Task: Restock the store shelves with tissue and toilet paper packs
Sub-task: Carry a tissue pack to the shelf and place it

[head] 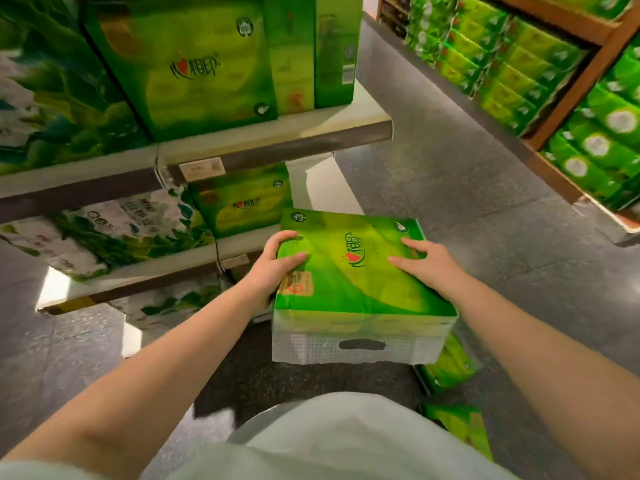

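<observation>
A green tissue pack (356,271) with a white perforated handle strip facing me hovers flat above the floor, in front of the low shelf. My left hand (273,268) grips its left edge, fingers curled over the top. My right hand (426,265) lies on its top right side with fingers spread, thumb hidden under the edge. On the lower shelf (239,245) stands a matching green pack (242,202). Larger green packs (194,67) fill the upper shelf (277,140).
White and green patterned packs (104,230) fill the shelves' left part. More green packs (450,368) lie on the grey floor at my right. Across the aisle a wooden rack (575,88) holds green packs. Open floor (450,185) lies between.
</observation>
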